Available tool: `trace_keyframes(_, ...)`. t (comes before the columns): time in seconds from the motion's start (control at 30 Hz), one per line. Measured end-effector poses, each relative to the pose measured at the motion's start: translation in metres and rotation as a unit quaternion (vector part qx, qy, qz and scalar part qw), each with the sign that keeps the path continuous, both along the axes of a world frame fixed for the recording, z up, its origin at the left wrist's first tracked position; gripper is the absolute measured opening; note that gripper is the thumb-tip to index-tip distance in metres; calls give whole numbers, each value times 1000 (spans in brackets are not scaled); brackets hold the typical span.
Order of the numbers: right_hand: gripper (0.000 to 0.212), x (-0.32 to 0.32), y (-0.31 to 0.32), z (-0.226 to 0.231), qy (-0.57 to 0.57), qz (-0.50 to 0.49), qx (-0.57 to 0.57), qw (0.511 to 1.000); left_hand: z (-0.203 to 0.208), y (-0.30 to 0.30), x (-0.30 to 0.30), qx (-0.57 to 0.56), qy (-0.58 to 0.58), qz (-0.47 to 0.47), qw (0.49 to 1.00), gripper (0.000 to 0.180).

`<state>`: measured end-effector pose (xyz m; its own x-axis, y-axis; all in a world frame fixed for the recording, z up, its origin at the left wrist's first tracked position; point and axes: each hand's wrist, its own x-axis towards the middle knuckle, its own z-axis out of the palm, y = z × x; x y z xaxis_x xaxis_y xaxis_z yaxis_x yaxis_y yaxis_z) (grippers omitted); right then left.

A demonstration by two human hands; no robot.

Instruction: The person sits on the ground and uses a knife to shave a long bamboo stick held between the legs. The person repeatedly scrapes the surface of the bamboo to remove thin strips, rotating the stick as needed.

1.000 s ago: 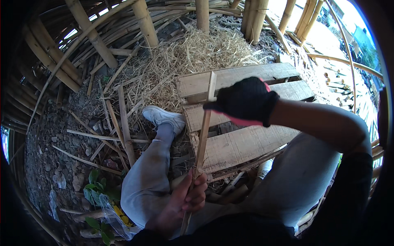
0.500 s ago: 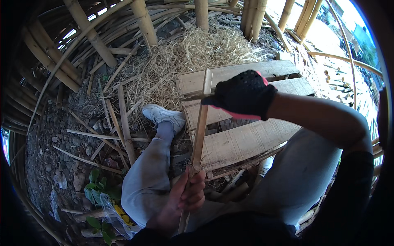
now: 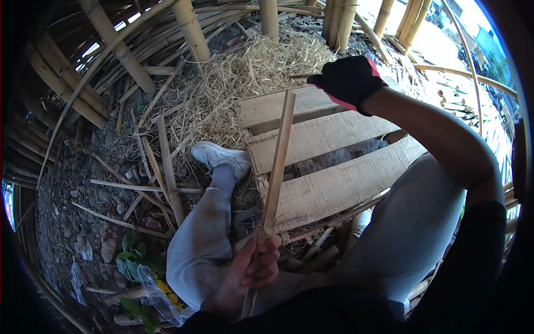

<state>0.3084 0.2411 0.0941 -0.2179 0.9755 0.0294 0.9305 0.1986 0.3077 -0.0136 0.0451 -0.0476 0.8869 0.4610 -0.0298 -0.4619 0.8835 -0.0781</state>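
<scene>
My bare left hand (image 3: pixel 257 261) is closed around the lower part of a split bamboo strip (image 3: pixel 280 153). The strip slants up and away over the left side of a slatted wooden platform (image 3: pixel 345 175). My right hand (image 3: pixel 350 83), in a black glove with pink-red edging, is closed above the platform's far edge. From its fist a thin, dark knife blade (image 3: pixel 303 76) points left; the handle is hidden in the glove. The blade is apart from the strip, just beyond the strip's far tip.
A heap of pale shavings (image 3: pixel 261 64) lies beyond the platform. Loose bamboo strips (image 3: pixel 167 167) cover the ground by my left shoe (image 3: pixel 219 158). Upright bamboo poles (image 3: pixel 190 30) stand at the back. Green leaves and a plastic bag (image 3: pixel 158 295) lie at the lower left.
My right hand has moved up, away and to the right with the knife, leaving the bamboo strip. My left hand and the strip have hardly shifted.
</scene>
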Motion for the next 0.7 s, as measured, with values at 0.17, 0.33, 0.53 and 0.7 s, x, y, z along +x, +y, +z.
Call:
trace_keyframes(0.17,38,-10,-13,14,16,-12,5,1000,11,-7,-8,65,-11,50,997,43)
trace_keyframes(0.33,30,-56,-62,10,110,252,109,955,3,-1,-5,4,4,71,997,43)
trace_keyframes(0.53,62,-94,-105,-6,163,239,-136,947,7,-5,-3,16,-21,40,999,42)
trace_keyframes(0.7,56,-85,-83,-6,111,212,-152,959,0,3,-2,8,-11,54,998,42)
